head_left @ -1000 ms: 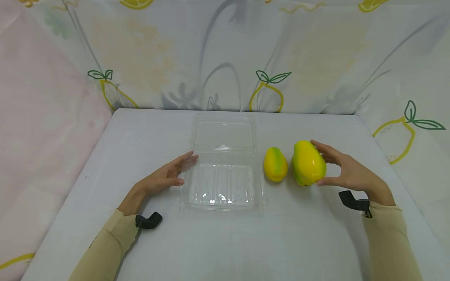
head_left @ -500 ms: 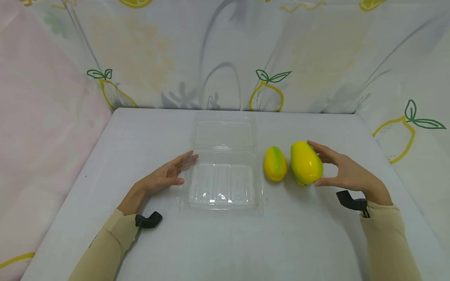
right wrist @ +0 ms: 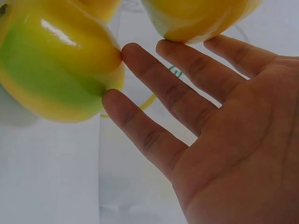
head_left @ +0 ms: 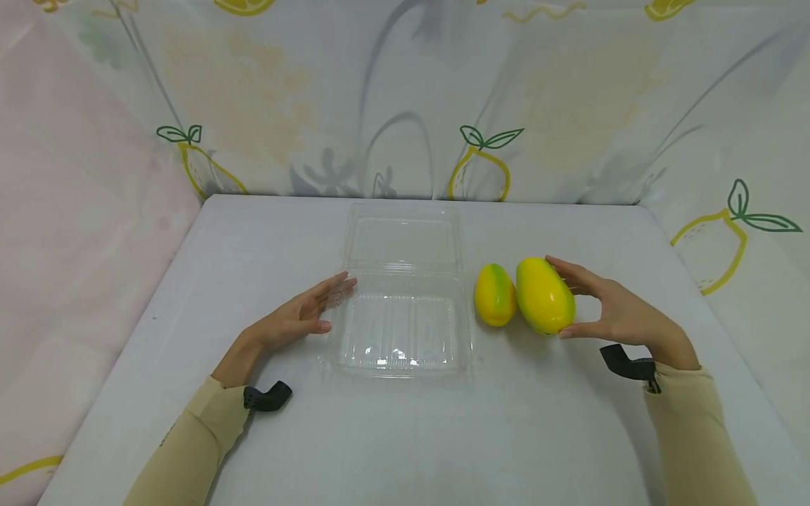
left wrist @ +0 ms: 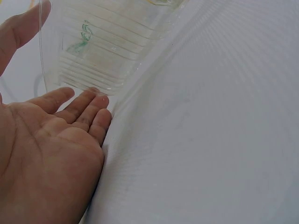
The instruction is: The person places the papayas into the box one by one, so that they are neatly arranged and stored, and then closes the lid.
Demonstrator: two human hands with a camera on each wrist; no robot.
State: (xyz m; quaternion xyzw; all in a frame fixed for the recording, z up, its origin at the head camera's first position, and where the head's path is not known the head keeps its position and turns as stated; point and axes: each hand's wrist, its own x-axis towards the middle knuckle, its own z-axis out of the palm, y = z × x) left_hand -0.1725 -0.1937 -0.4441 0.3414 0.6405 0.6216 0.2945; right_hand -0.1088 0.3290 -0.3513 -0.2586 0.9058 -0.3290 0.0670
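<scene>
My right hand [head_left: 626, 313] holds a glossy yellow star fruit [head_left: 545, 296] with green tinges, thumb at the near end and fingers along the far right side. Its shadow falls on the table below it. In the right wrist view the fingertips of that hand [right wrist: 224, 126] press against the fruit's rounded ribs. A smaller star fruit [head_left: 496, 295] with a green groove lies just left of the held one. A clear plastic clamshell box [head_left: 399, 330] lies with its lid folded back. My left hand [head_left: 291, 320] rests at the box's left side, fingers extended against its wall [left wrist: 107, 51].
The clamshell's lid [head_left: 403, 237] lies flat toward the far edge of the white table [head_left: 443, 443]. A lemon-print cloth [head_left: 405, 91] rises behind the table and at both sides. Black camera mounts [head_left: 268, 397] sit at the wrists of the beige sleeves [head_left: 190, 443].
My right hand has moved slightly left with the star fruit, bringing it right up beside the smaller one. The left hand and the box have stayed in place.
</scene>
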